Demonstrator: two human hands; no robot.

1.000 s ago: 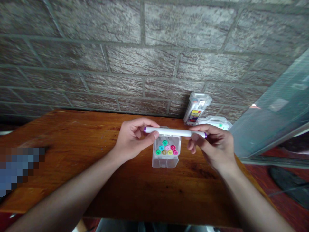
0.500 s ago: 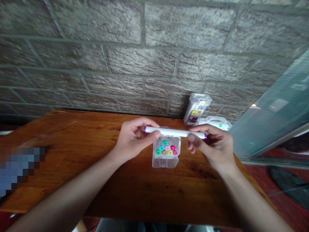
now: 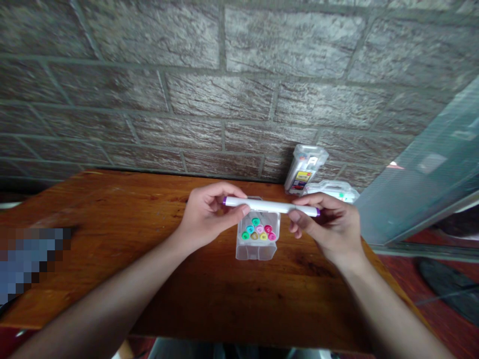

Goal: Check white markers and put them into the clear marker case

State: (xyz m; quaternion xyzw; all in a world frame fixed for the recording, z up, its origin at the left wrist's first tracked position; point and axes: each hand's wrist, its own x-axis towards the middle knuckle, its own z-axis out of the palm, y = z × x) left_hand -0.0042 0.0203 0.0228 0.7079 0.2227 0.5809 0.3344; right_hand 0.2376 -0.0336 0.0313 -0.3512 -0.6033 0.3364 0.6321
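A white marker (image 3: 267, 205) with purple ends is held level between my two hands. My left hand (image 3: 209, 212) pinches it near its left end, thumb in front and fingers behind. Near the right end, my right hand (image 3: 329, 219) grips it between thumb and fingers. Below and behind the marker, a clear plastic case (image 3: 258, 252) stands on the table with its lid flap open toward me. Several markers (image 3: 260, 229) with green, blue, pink, red, yellow and brown ends show inside it. The marker and my hands hide the case's upper part.
The wooden table (image 3: 179, 299) meets a grey brick wall (image 3: 194, 94). At the back right, a clear case of markers (image 3: 305, 169) stands against the wall, with another clear case (image 3: 333, 189) beside it, partly behind my right hand. A glass panel (image 3: 415, 169) borders the right side.
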